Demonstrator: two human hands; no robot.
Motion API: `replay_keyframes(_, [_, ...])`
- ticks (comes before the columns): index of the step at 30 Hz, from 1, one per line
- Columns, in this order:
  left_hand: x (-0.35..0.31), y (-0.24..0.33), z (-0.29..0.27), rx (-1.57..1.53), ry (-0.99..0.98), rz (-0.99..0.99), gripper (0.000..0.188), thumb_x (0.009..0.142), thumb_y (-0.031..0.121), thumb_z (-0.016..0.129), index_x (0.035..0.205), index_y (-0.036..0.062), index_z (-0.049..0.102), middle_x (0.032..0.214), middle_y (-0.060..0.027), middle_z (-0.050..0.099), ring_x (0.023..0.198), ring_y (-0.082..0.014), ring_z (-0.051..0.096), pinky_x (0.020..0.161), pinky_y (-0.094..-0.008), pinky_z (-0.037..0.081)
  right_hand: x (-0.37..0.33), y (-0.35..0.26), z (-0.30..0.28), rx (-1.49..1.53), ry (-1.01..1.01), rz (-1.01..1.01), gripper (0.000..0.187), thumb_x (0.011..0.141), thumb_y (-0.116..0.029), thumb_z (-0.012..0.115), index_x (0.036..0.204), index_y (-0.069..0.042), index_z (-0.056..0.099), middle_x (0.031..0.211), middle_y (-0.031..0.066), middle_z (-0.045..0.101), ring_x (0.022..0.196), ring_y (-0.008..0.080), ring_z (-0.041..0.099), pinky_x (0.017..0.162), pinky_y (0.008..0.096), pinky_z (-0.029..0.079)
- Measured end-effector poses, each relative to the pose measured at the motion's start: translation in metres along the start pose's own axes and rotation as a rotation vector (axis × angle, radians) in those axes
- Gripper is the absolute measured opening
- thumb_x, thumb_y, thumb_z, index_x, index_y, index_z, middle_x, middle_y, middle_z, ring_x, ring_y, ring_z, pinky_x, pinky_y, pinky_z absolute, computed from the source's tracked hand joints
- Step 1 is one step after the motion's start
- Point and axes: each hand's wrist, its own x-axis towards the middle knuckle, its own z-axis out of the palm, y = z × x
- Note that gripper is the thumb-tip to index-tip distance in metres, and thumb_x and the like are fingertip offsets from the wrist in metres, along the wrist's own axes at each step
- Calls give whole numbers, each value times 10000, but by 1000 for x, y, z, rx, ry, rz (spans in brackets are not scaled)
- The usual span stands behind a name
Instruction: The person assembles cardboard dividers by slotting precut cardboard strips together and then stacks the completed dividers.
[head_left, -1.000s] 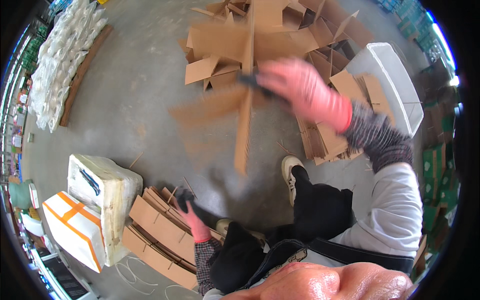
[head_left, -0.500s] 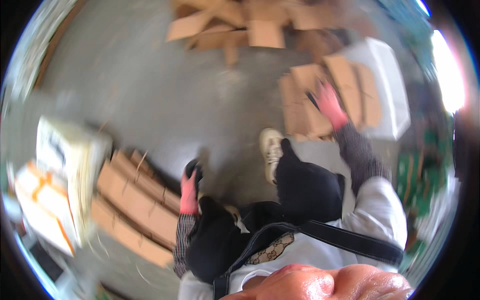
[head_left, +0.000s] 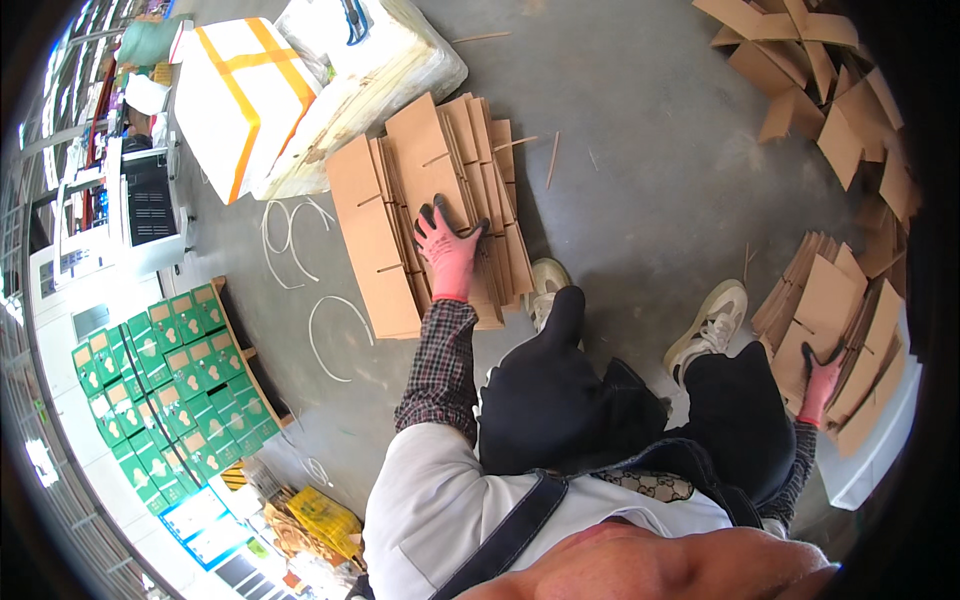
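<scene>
My left hand [head_left: 447, 252], in a pink glove with dark fingertips, lies with fingers spread on a stack of slotted flat cardboard pieces [head_left: 372, 245] at left of centre. The pieces stand close together in a leaning row, their upper edges fanned. At the far right, my right hand [head_left: 822, 382], gloved alike, rests on a second stack of slotted cardboard [head_left: 812, 318]. Its thumb and forefinger are apart; the other fingers are partly hidden. Neither hand has anything visibly gripped in it.
Loose cardboard pieces [head_left: 860, 120] lie heaped at the far right. A white box with orange tape [head_left: 245, 75] and a wrapped white block [head_left: 390, 70] stand beyond the left stack. White straps [head_left: 312, 240] curl on the floor. Green cartons [head_left: 180, 390] are stacked on a pallet at left.
My view has swung left. My left hand has gone from beside my leg onto the left cardboard stack. My right hand is still on the right stack.
</scene>
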Motion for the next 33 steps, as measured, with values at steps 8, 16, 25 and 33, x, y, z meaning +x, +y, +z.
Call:
replay_keyframes(8, [3, -46, -71, -947, 1, 50, 503, 778, -8, 587, 1250, -4, 415, 1173, -177, 516, 1056, -256, 528, 915, -323, 417, -21, -103, -104, 952, -194, 34, 446, 866, -121, 527, 1264, 50, 417, 1290, 146, 440, 1173, 218, 418, 1006, 306, 304])
replay_keyframes(16, [-52, 157, 31, -227, -304, 834, 556, 744, 161, 626, 1226, 14, 391, 1204, -179, 453, 1032, -341, 507, 854, -390, 447, -17, -317, -61, 730, 83, -500, 485, 717, -84, 629, 1175, -16, 486, 1069, 195, 574, 1004, 319, 564, 833, 339, 452])
replay_keyframes(25, [-75, 223, 121, -271, -827, 723, 678, 690, 390, 686, 1252, 148, 395, 1046, -131, 609, 997, -285, 562, 835, -376, 452, -44, -342, 9, 58, -149, -1052, 430, 778, -120, 540, 1202, -98, 472, 1058, 128, 507, 853, 275, 564, 707, 358, 482])
replay_keyframes(33, [-84, 266, 82, 6, -639, 975, 555, 758, 192, 595, 1264, 124, 377, 1174, -110, 488, 983, -304, 557, 818, -396, 465, -19, -313, -36, 288, 39, -783, 445, 776, -145, 561, 1210, -108, 470, 1028, 96, 534, 884, 278, 567, 712, 363, 487])
